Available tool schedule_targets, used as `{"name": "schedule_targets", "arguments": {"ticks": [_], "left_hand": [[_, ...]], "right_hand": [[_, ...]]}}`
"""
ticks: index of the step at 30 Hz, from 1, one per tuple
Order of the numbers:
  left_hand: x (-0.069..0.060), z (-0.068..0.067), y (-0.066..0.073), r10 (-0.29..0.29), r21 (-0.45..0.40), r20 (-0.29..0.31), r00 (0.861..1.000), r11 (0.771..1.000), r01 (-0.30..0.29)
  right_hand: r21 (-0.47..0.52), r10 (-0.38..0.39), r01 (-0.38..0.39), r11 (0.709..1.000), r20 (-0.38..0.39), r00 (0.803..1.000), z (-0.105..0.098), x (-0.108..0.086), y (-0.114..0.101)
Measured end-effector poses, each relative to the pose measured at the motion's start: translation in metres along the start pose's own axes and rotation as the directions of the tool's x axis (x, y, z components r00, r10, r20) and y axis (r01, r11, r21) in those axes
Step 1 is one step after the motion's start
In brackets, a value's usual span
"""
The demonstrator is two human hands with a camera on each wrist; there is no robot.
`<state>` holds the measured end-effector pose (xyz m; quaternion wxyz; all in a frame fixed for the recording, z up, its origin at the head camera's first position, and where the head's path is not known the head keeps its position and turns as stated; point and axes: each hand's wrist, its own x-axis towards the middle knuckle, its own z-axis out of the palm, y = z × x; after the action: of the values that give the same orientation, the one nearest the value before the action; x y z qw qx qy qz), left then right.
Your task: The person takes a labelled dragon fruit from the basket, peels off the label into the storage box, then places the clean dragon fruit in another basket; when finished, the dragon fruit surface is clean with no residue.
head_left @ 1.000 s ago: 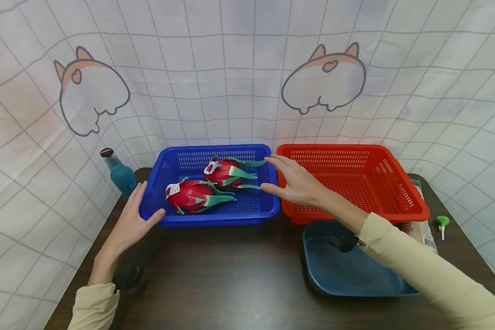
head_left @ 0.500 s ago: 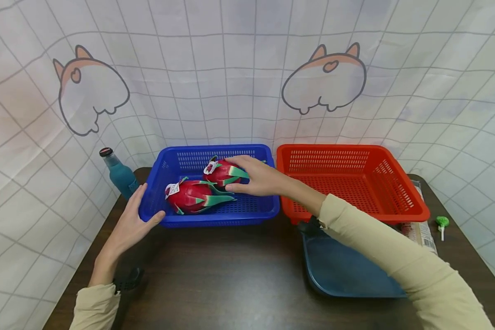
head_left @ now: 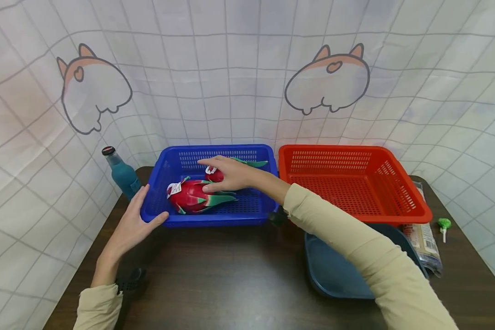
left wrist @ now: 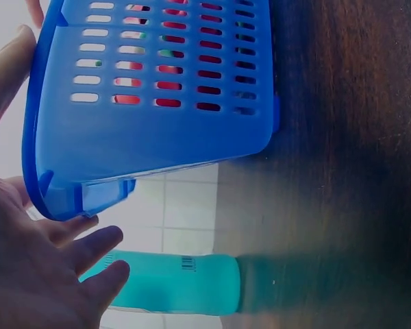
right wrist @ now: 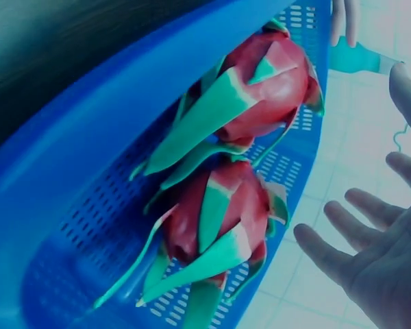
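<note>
Lying beneath spread, empty right fingers (right wrist: 325, 253): dragon fruits (head_left: 189, 196) in blue basket (head_left: 214, 222); left fingers (left wrist: 99, 245) extended alongside.

I'm seeing smooth, semi-glossy plastic on the blue basket (head_left: 214, 222) at my 11 o'clock and the red basket (head_left: 350, 197) at 1. Dragon fruits (head_left: 189, 197) look smooth, shiny; tabletop (head_left: 218, 275) is glossy wood-look, backdrop (head_left: 247, 82) at 12 wrinkly cloth.

No words or numbers legible, a white label (head_left: 174, 189) with unreadable print on the front fruit (head_left: 191, 198), a second label (head_left: 210, 170) on the rear fruit (head_left: 217, 176), a small barcode (left wrist: 188, 264) on the bottle (left wrist: 175, 286), tiny unreadable print on the packet (head_left: 426, 243)
</note>
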<state>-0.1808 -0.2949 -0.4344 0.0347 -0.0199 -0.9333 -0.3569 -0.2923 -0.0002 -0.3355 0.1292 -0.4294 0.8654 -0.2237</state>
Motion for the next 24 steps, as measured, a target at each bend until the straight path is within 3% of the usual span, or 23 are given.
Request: {"name": "schedule_targets", "arguments": {"ticks": [12,24], "left_hand": [[0.001,0.000,0.001,-0.037,0.015,0.031,0.999,0.999,0.037],[0.002,0.000,-0.003,-0.056,-0.009,0.064,0.996,0.998,0.057]], "right_hand": [[0.003,-0.028,0.028,1.000,0.085,0.996,0.011,0.037,-0.007],[0.008,0.053,-0.057,0.998,0.233,0.971,0.028,0.068,-0.007]]}}
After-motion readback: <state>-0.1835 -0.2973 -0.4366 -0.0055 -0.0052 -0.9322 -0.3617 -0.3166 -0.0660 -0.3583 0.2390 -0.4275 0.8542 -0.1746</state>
